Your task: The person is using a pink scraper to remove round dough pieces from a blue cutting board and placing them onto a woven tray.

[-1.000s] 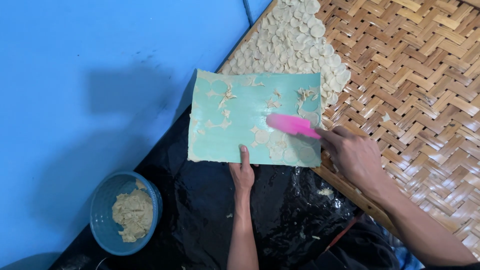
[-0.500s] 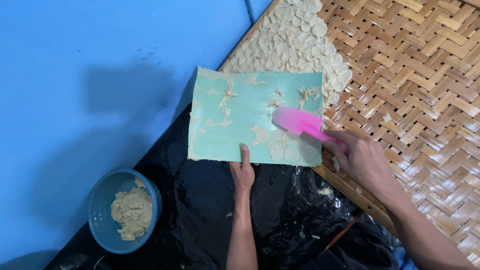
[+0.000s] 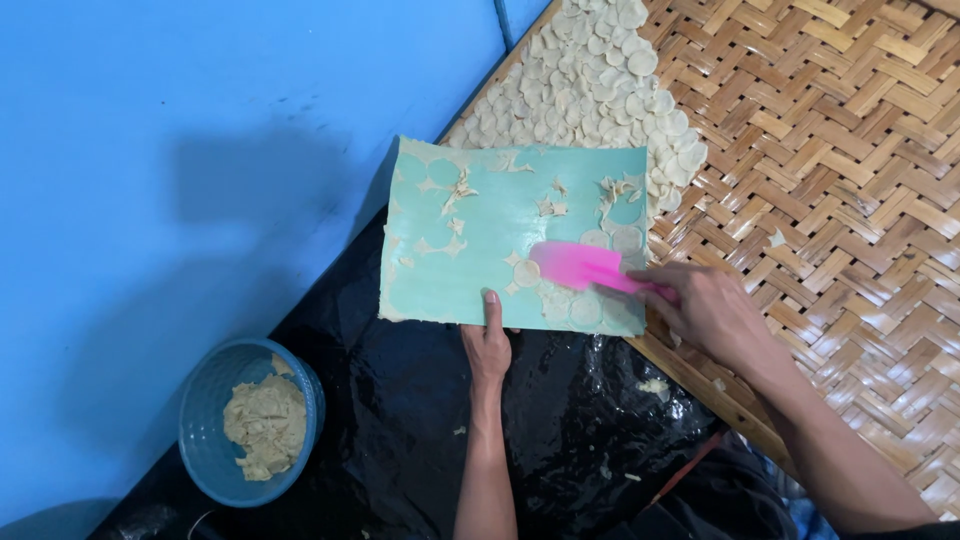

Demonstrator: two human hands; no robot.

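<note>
A round blue plastic bowl (image 3: 250, 425) at lower left holds a heap of beige dough scraps, sitting on black plastic sheeting (image 3: 580, 430) beside the blue floor (image 3: 200, 150). The left hand (image 3: 487, 345) presses flat, fingers extended, on the near edge of a turquoise rectangular board (image 3: 480, 250) dotted with dough rounds and scraps. The right hand (image 3: 712, 310) is closed around a pink spatula (image 3: 585, 267), its blade lying on the board's right part. The board's far corner overlaps pale dough discs (image 3: 590, 80) spread on a woven bamboo mat (image 3: 840, 180), which has bare room to the right.

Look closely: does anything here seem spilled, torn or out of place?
Yes: small pale dough crumbs lie scattered on the black plastic sheet, off the turquoise board, and ragged dough scraps cling across that board.
</note>
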